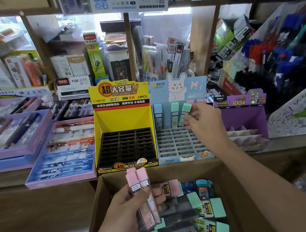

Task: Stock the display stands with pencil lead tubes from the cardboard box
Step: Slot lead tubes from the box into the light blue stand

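Clear way in from above over the yellow stand [122,119], every black slot bare, but its tall back card and side walls shut off the rear and flanks. The blue stand [179,144] has its front rows free, while upright tubes [158,115] and the right hand [203,117], pinching a green tube [184,110], crowd the back row. The left hand [127,211] with pink tubes [140,189] hangs over the left side of the cardboard box [99,197].

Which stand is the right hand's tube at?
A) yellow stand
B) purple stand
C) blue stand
C: the right hand pinches a green tube at the back row of the blue stand; the yellow stand holds no tubes.
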